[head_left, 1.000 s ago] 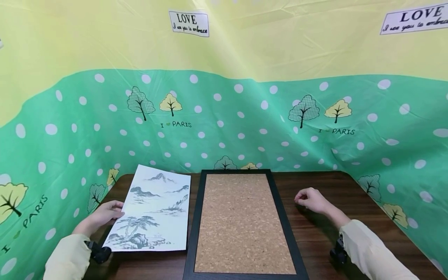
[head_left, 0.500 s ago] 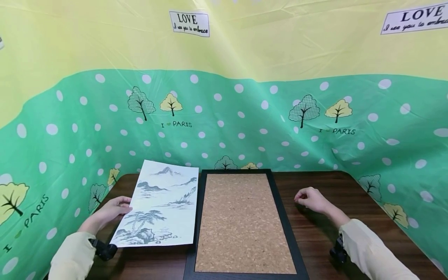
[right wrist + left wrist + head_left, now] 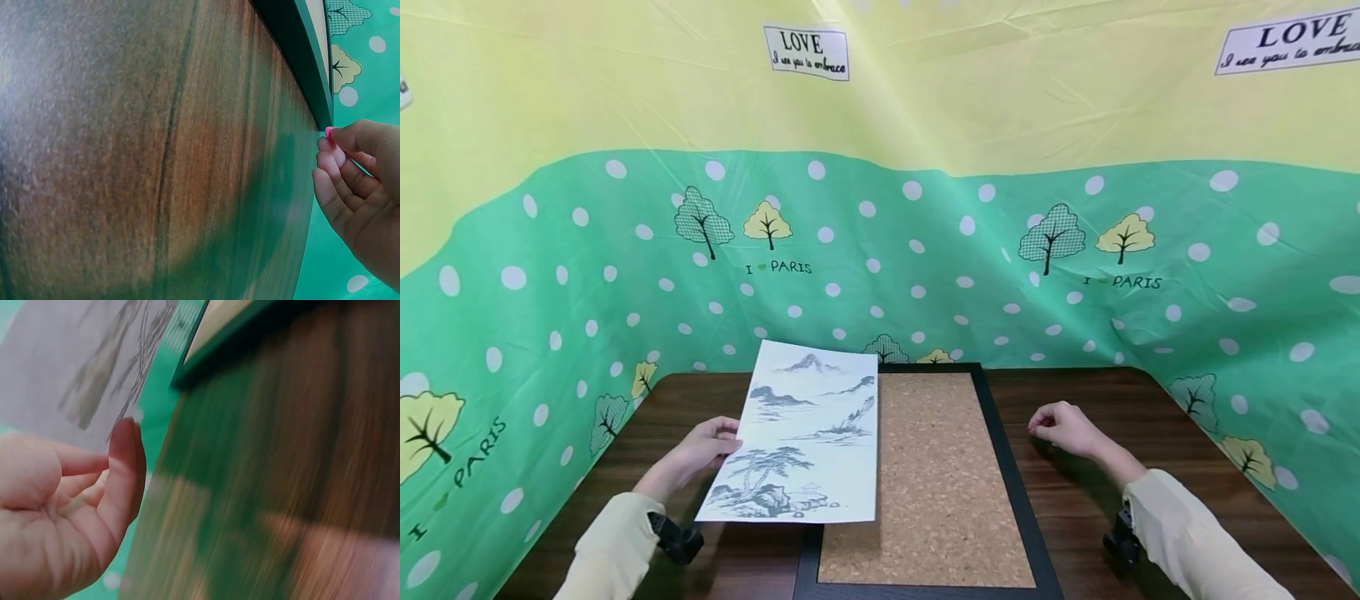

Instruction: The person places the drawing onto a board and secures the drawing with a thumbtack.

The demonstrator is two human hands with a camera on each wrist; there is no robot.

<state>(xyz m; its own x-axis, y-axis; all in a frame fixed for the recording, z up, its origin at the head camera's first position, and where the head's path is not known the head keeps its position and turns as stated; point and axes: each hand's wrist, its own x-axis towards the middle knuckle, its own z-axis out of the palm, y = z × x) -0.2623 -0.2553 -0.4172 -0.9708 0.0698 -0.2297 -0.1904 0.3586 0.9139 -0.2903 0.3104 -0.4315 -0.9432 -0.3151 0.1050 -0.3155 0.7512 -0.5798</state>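
My left hand (image 3: 703,446) pinches the left edge of a white sheet (image 3: 805,433) printed with a grey ink landscape of mountains and pines. The sheet is raised above the table and overlaps the left part of a black-framed cork board (image 3: 940,475). In the left wrist view the thumb and fingers (image 3: 128,469) meet at the sheet's edge. My right hand (image 3: 1067,429) is right of the board, over the table. The right wrist view shows its thumb and forefinger pinching a small pink object (image 3: 329,132), mostly hidden by the fingertips, so its kind is unclear.
The board lies flat on a dark brown wooden table (image 3: 1097,517). Behind and beside the table hangs a green and yellow cloth (image 3: 925,242) with dots and trees. A black camera sits on each wrist.
The left hand has carried the sheet to the right, from beside the board to over its left part. The right hand has stayed nearly still.
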